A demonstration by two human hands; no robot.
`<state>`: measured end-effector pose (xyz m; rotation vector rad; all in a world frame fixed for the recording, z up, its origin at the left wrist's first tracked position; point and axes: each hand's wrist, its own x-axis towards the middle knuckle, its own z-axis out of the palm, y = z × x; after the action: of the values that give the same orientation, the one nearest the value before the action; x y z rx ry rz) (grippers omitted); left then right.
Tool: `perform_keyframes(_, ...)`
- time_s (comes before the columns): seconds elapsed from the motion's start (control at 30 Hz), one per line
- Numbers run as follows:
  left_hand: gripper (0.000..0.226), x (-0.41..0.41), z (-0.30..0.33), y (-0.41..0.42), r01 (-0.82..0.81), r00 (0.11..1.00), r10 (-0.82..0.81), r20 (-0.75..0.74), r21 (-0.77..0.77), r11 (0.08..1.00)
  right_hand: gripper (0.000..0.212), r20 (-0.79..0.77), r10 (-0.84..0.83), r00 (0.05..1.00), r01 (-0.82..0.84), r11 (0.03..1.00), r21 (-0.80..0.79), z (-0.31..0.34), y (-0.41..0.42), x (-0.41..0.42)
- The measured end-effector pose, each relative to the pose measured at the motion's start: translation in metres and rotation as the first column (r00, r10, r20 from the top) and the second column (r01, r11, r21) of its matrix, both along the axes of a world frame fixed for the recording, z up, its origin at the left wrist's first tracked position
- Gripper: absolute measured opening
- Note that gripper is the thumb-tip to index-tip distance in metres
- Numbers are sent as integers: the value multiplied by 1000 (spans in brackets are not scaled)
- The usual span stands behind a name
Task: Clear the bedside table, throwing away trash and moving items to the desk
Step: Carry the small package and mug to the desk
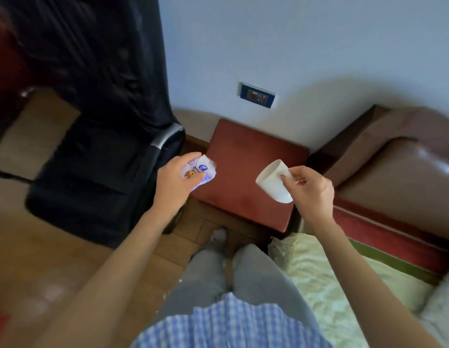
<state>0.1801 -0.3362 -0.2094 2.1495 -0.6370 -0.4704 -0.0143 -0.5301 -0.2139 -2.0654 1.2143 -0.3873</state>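
Both hands hold items over the bedside table [246, 156].
Left of the table: black office chair [105, 151]. Left hand [174, 178] grips a crumpled wrapper [202, 172] at the table's left edge. Right hand [310, 190] pinches a tilted white cup [273, 182] above the table's right side. Bed [344, 285] right of the table.

Your left hand [173, 177] gripped a crumpled printed wrapper [201, 171] at nine o'clock of the red bedside table [246, 156]; your right hand [309, 189] pinched a tilted white cup [273, 182] at three o'clock.
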Motion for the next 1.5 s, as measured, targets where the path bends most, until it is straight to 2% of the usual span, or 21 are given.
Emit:
perform_keyframes(0.13,41,-28,15,35,-123,992,122,34,33,992,12,17,205,979,-204,978,-28,19,13,9)
perform_keyframes(0.23,42,-52,24,68,-247,969,246,32,59,967,9,3,371,929,-371,928,-42,28,29,20)
perform_keyframes(0.47,42,-109,33,160,-566,825,563,54,83,820,13,-1,731,683,-730,682,-52,40,91,54)
perform_keyframes(0.67,42,-140,55,249,-768,639,767,66,0,640,16,8,890,456,-876,450,-172,56,174,84)
perform_keyframes(0.77,39,-146,56,304,-833,552,833,36,-30,553,16,20,929,369,-910,365,-197,66,226,100)
perform_keyframes(0.87,32,-146,52,364,-839,542,840,14,-35,542,18,3,958,287,-933,281,-224,72,283,118)
perform_keyframes(0.93,31,-144,55,401,-863,502,865,-12,-77,500,18,-1,970,245,-940,237,-245,76,324,130)
perform_keyframes(1.0,28,-141,54,442,-884,461,887,-25,-96,457,19,11,974,227,-943,223,-246,80,366,140)
perform_keyframes(1.1,28,-134,47,503,-867,495,868,-29,-86,491,18,47,972,231,-943,235,-236,85,428,154)
perform_keyframes(1.2,27,-133,49,549,-894,440,898,3,-87,439,18,114,964,240,-951,257,-172,91,480,167)
perform_keyframes(1.3,23,-128,51,585,-886,457,889,16,-76,457,18,152,956,253,-953,273,-131,96,521,181)
perform_keyframes(1.4,25,-115,51,619,-905,418,908,16,-81,418,16,184,952,247,-961,265,-83,98,553,200)
perform_keyframes(1.5,21,-94,49,646,-904,421,907,15,-77,421,18,172,954,245,-966,255,-37,97,579,226)
